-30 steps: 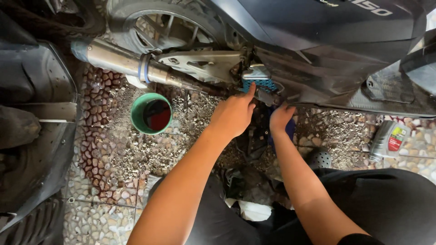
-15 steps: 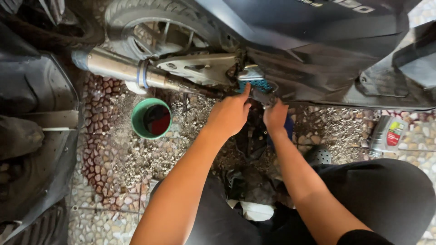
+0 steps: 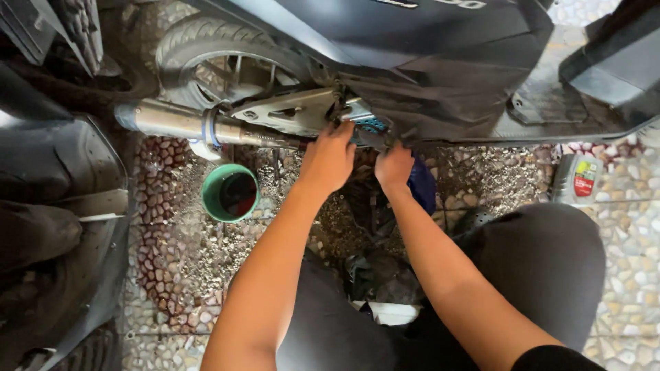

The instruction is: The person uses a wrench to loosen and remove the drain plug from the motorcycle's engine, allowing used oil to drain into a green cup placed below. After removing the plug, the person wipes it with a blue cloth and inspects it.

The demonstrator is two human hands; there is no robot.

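Bare hands, left (image 3: 330,156) and right (image 3: 393,167), reach apart under the scooter (image 3: 440,75), grip hidden; green bucket (image 3: 230,193) holds dark liquid.

Scooter body (image 3: 440,75) low overhead, exhaust pipe (image 3: 179,124) crossing left — open pebbled floor (image 3: 185,254) beside green cup (image 3: 230,194)

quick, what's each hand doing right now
Left hand: fingers curled against the scooter's underside; any grip cannot be told.
Right hand: closed there too; what it holds is hidden.
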